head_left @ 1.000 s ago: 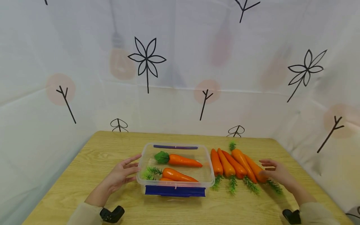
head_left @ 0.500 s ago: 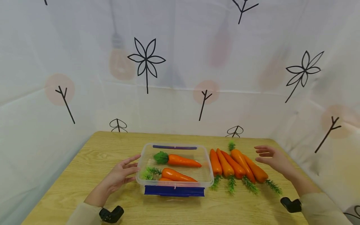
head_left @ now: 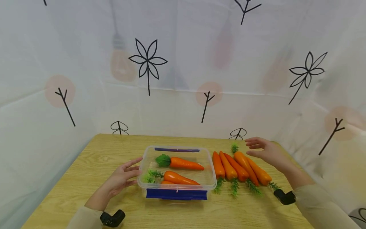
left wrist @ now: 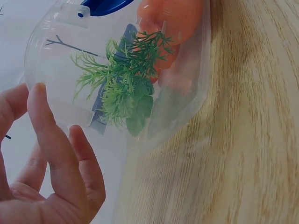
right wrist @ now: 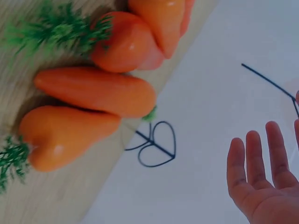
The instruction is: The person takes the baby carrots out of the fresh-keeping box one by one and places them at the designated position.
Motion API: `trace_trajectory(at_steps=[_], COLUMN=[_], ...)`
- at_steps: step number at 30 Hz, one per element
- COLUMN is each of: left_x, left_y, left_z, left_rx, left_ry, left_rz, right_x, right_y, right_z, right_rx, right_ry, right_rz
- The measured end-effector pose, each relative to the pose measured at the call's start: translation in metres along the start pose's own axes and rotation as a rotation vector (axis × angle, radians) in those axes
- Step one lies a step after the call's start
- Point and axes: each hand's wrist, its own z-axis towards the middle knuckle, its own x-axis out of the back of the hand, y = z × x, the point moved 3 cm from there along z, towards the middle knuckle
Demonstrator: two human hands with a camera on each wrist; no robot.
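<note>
A white curtain (head_left: 177,111) printed with black line flowers and pale discs hangs behind the wood-grain table (head_left: 91,165). On it stands a clear plastic container (head_left: 197,187) with blue clasps; inside lie a leafy-topped carrot (head_left: 187,163) and a feathery-topped carrot (head_left: 181,178), with part of another showing below. A row of five carrots (head_left: 236,168) lies just right of the container.

The step looks like a reach over this row. A grip around the thick shoulder of a carrot should serve best, since the tapered body looks smooth and could slip. The carrots lie close together, so a straight lift would likely disturb the others least. Light pressure on the container's side should suffice; a hard push might slide it.

The right hand (head_left: 267,153) hangs above the far right end of the row, fingers loosely extended to the left, grasping nothing, its forearm slanting in from the lower right. The left hand (head_left: 121,178) is spread beside the container's left side, fingertips at the rim and apparently touching, without clasping it.
</note>
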Motion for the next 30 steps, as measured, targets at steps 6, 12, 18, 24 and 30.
trace_trajectory(at_steps=[6, 12, 18, 24, 30], left_x=[0.000, 0.000, 0.000, 0.000, -0.001], left_y=[-0.001, 0.000, -0.001, -0.001, 0.000], left_z=[0.000, -0.002, -0.002, -0.001, -0.002], left_rx=[-0.011, -0.005, -0.007, -0.006, -0.008], left_ry=[-0.004, 0.003, 0.003, -0.004, 0.001], left_rz=[0.016, 0.014, 0.017, 0.013, 0.011], right_x=[-0.009, -0.020, -0.034, -0.048, -0.066], right_y=[-0.023, -0.043, -0.061, -0.081, -0.094], right_z=[0.012, 0.023, 0.034, 0.043, 0.056], right_rx=[0.038, 0.093, 0.117, 0.155, 0.208], right_ry=[-0.034, -0.060, -0.088, -0.134, -0.178], right_rz=[0.081, 0.154, 0.181, 0.208, 0.257])
